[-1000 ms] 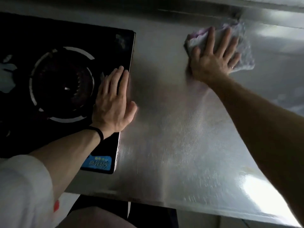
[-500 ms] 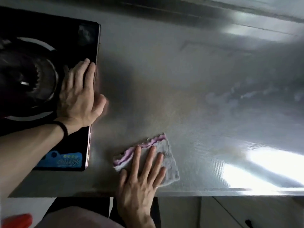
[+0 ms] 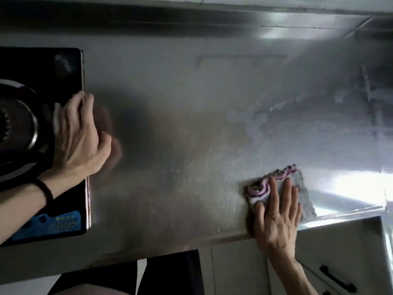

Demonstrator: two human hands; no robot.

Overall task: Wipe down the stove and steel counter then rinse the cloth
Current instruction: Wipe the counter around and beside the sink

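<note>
A grey cloth with a purple wavy edge (image 3: pixel 302 188) lies flat on the steel counter (image 3: pixel 180 128) near its front edge. My right hand (image 3: pixel 276 211) presses down on the cloth with straight, spread fingers. The black glass stove (image 3: pixel 70 69) sits at the left with a round burner (image 3: pixel 17 122). My left hand (image 3: pixel 78 135) rests on the stove's right edge, its fingers bent over the rim; a black band circles its wrist.
A wet smear (image 3: pixel 255 118) marks the counter's right side. White cabinet doors with a black handle (image 3: pixel 338 279) stand below the front edge. A steel backsplash (image 3: pixel 191 20) runs along the back. The counter steps down at the right front corner (image 3: pixel 382 209).
My right hand slid the cloth from the back of the counter to the front edge, then along that edge to the right. My left hand stayed on the stove's edge.
</note>
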